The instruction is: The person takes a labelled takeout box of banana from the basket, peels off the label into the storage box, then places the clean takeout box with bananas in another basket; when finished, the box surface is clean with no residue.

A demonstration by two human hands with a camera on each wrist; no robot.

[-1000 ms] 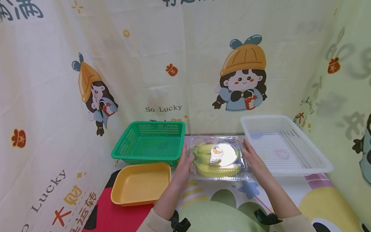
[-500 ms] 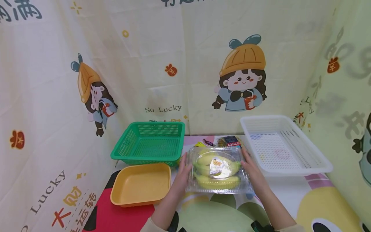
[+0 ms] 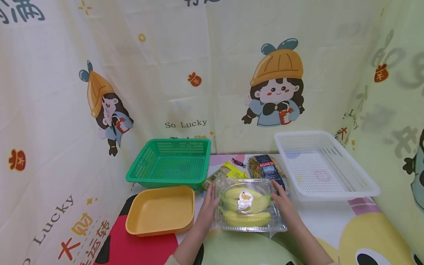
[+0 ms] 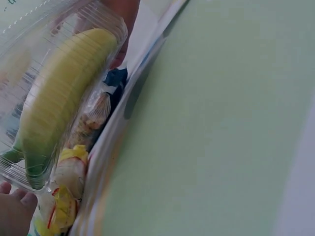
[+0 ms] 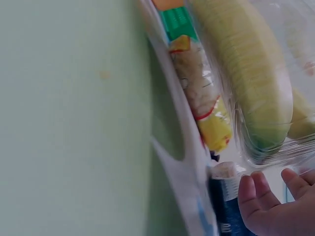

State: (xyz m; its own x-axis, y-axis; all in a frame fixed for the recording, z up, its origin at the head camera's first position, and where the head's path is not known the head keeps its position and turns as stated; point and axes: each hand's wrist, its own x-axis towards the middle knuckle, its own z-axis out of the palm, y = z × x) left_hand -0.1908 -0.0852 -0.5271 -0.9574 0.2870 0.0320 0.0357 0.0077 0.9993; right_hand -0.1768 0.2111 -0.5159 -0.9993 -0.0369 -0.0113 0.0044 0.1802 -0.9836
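One green basket (image 3: 175, 167) stands by the far left corner of the desk (image 3: 326, 218), a yellow tray (image 3: 160, 209) just in front of it near the left edge. Next, the left hand (image 3: 206, 210) has its fingers grasping the left side of a clear box (image 3: 253, 229). Beyond the box, toward the far edge, lie a yellow bag (image 3: 236, 171) and a small sweet (image 3: 239, 162). The box — bananas (image 3: 246, 219) inside — is at mid-desk, seemingly held above the surface. Thin plastic likely flexes, so an even, light squeeze, both sides level and fingertips supporting the base, should serve best — hard pressure might pop the lid. Behind its right side lies a pasta bag (image 3: 266, 168). The right hand (image 3: 287, 207) grasps the box's right side. A white basket (image 3: 319, 178) stands toward the far right corner.
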